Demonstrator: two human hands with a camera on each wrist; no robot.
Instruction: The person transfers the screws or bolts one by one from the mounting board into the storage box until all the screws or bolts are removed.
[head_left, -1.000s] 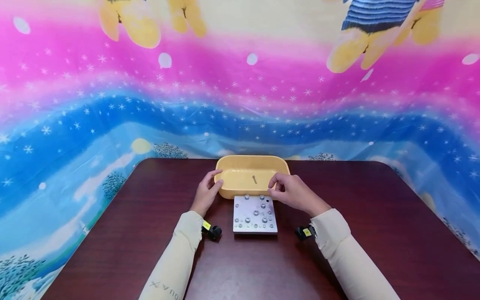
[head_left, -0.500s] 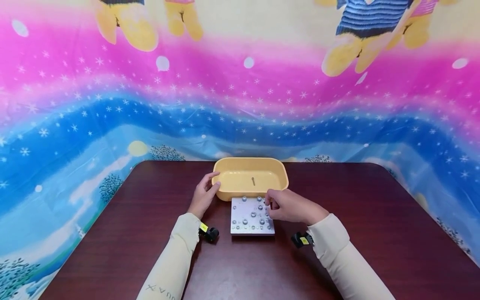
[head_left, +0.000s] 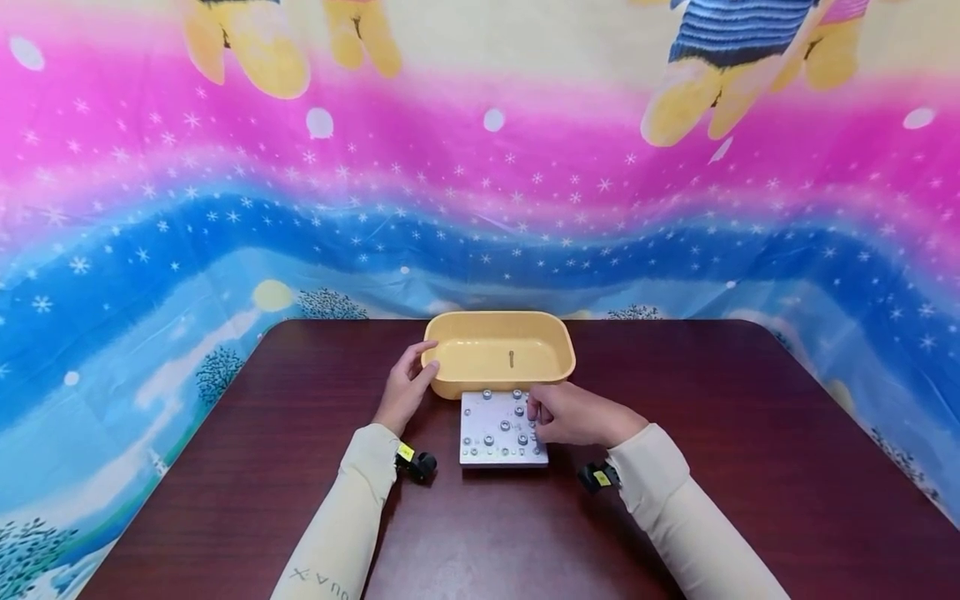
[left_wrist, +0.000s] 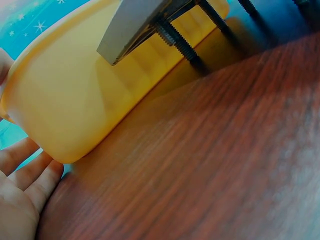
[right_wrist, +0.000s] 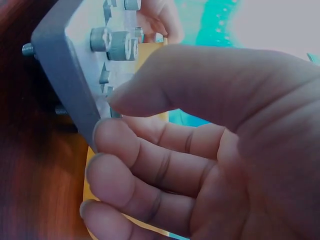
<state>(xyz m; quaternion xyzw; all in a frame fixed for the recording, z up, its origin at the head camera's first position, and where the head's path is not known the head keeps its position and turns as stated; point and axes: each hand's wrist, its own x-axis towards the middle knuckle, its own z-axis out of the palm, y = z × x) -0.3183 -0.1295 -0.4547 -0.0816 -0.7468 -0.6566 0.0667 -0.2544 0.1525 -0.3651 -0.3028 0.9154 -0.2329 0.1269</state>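
Note:
A metal plate (head_left: 482,421) with several socket head screws (right_wrist: 120,46) in it stands in front of a yellow plastic bin (head_left: 487,387). Threaded ends (left_wrist: 177,45) stick out below the plate. My right hand (head_left: 581,414) is at the plate's right edge, thumb and index fingertip together on a small screw (right_wrist: 115,111), mostly hidden by the fingers. My left hand (head_left: 405,387) holds the left end of the bin, thumb and index finger at the rim, with other fingers against the outside wall in the left wrist view. A loose screw (head_left: 512,359) lies inside the bin.
The dark wooden table (head_left: 480,533) carries the plate and bin. Behind it hangs a colourful printed cloth (head_left: 480,192). A small black wrist camera (head_left: 422,467) sits at the left cuff, another black camera (head_left: 596,477) at the right.
My right hand has come from the bin's front right corner toward me, to the plate's right edge. My left hand stays at the bin's left end.

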